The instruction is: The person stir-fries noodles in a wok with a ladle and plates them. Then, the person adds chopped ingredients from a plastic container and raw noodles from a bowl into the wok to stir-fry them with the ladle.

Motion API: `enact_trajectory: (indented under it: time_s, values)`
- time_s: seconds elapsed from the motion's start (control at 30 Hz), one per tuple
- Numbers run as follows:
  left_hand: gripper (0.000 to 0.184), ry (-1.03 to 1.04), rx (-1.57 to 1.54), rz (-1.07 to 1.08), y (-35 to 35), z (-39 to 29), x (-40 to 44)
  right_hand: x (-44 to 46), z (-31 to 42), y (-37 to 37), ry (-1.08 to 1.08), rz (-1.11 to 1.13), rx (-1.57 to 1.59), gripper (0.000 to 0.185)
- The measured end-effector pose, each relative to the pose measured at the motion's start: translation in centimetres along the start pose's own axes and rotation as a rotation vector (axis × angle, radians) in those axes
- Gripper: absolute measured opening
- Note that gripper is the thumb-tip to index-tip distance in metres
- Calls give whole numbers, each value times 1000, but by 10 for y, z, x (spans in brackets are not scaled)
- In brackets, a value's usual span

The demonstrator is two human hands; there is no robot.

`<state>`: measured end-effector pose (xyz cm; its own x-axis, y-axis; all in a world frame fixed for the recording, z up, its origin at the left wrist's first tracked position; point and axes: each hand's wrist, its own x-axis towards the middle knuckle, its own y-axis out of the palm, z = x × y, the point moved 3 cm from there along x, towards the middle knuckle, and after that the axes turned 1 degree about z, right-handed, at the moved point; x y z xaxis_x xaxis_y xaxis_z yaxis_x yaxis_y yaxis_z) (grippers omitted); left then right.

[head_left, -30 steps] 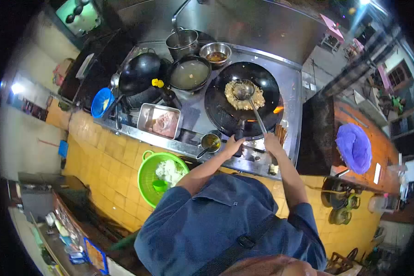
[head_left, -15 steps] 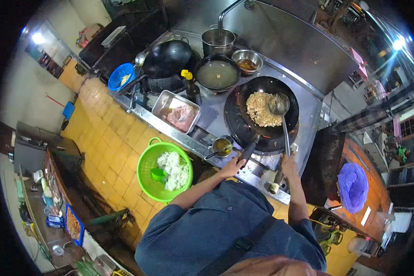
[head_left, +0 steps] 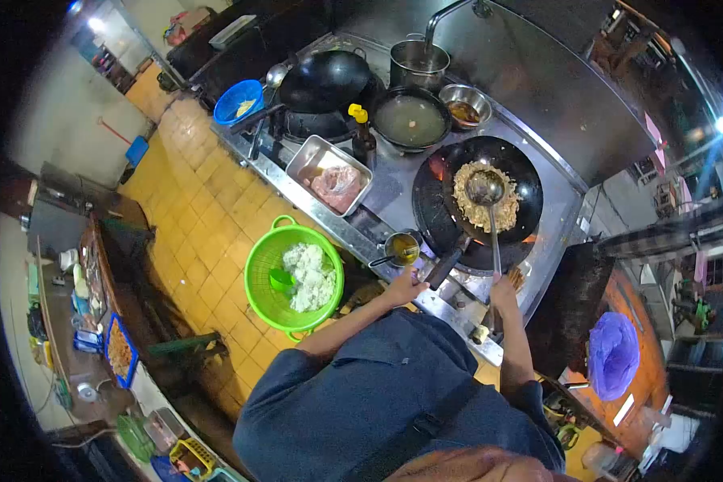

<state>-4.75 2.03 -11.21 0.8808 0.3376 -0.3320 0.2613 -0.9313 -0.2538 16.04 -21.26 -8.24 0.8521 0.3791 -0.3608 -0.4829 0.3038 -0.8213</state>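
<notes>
Counting from where I stood, I made out two bare hands, two black round-bottomed woks, one shallow black pan of cloudy liquid [head_left: 411, 120], one tall steel pot [head_left: 418, 74], one round steel bowl of brown liquid [head_left: 464, 106], one rectangular steel tray of pink meat [head_left: 304, 154] and one dark bottle with a yellow cap [head_left: 361, 128]. The right hand [head_left: 504, 294] was clenched round the shaft of a long metal ladle [head_left: 495, 229], whose bowl sat amid the pale brown chopped food [head_left: 467, 210] in the right-hand wok [head_left: 524, 165]. The left hand [head_left: 408, 286] was at the end of that wok's black handle [head_left: 448, 265]; whether its fingers were closed round it, I could not tell. The other wok [head_left: 325, 80] stood at the stove's far left.

Half a second earlier the ladle's bowl had been at the right edge of the food; now it was in the middle, with food all round it.

Beneath lay a stainless steel stove top [head_left: 394, 189]. A bright green plastic basket of white food [head_left: 255, 289] stood beside the stove, near the yellow tiled floor [head_left: 185, 209].
</notes>
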Motion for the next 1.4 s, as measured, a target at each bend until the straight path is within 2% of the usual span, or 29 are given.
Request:
enact_trajectory:
  time_s: [0.03, 0.07, 0.1, 0.17, 0.2, 0.23, 0.3, 0.33, 0.37, 0.43, 0.47, 0.57, 0.6, 0.73, 0.83, 0.87, 0.9, 0.97, 1.03, 1.1, 1.17, 1.2, 1.23, 1.27, 1.3, 1.33, 1.37, 1.4]
  values:
    - [62, -14, 54, -33, -1, 2, -3, 11, -6, 6, 188, 289, 84, 47]
    - [59, 30, 43, -14, -1, 5, -4, -15, 47, -40, 48, 111, -129, 47]
    - [59, 31, 42, -28, -3, 5, -5, -8, 38, -29, 34, 111, -131, 47]
    - [58, 6, 42, 4, -8, 8, -11, -4, 18, -7, -181, -312, -355, 44]
    - [55, 55, 34, -24, -11, 3, -16, -12, 30, -11, -260, -276, -531, 46]
    - [55, 53, 19, -27, -8, 10, -17, -9, 30, -19, -264, -272, -545, 46]
    - [51, -21, 147, -46, -8, 23, -16, 2, 27, -30, -15, -124, -153, 39]
    - [48, 6, 96, -43, -11, 20, -20, -19, 50, -49, -19, -58, -123, 49]
    - [48, 0, 98, -43, -13, 17, -27, -26, 43, -39, -19, -52, -121, 49]
    - [45, -34, 74, -43, -19, 9, -30, -37, 32, -19, -192, -95, 3, 47]
    - [42, -69, -3, -28, -20, 12, -32, -33, 29, -14, -192, -95, 3, 47]
    - [45, -92, -30, -25, -26, 8, -37, -33, 24, 1, 58, 30, 120, 44]
    - [43, -49, -53, -21, -27, 6, -37, -53, 56, -21, -16, -48, 25, 44]
    - [34, -137, -134, 25, -27, 2, -46, -38, 44, 14, -114, -111, -85, 43]
    - [34, -143, -114, 37, -22, 9, -43, -36, 59, -4, -73, -176, 0, 44]
    - [37, -85, -109, 39, -19, 12, -39, -41, 73, -6, 7, -56, 47, 46]
    - [40, -28, -106, 46, -16, 13, -36, -28, 70, -3, 22, -66, 62, 46]
    - [40, -101, -104, 31, -8, 2, -38, 0, 47, 9, -8, -110, -75, 45]
    - [42, 133, 115, -45, -5, -3, -30, 14, 35, 17, -3, -190, -42, 44]
    - [45, 126, 163, 10, 13, 7, 8, 27, 29, 10, 2, -286, 11, 43]
    - [50, 57, 195, 77, 37, 24, 38, 32, 37, -11, -301, -163, -242, 40]
    - [50, 67, 198, 90, 39, 16, 45, 26, 45, -34, -253, -133, -287, 38]
    - [50, -18, 281, 148, 41, 4, 54, 27, 37, -34, -242, -145, -291, 38]
    - [50, -105, 361, 206, 43, -9, 63, 25, 27, -34, -135, -263, -264, 38]
    - [50, -93, 361, 212, 39, -26, 72, 21, 17, -35, -31, -382, -233, 39]
    - [49, -46, 251, 325, 35, -40, 79, 9, 16, -26, 86, -490, -79, 42]
    - [47, -13, 137, 442, 37, -46, 73, -4, 6, -15, 102, -486, -79, 42]
    - [43, -198, -245, 477, 50, -34, 78, -4, -7, -1, -3, -445, -207, 44]
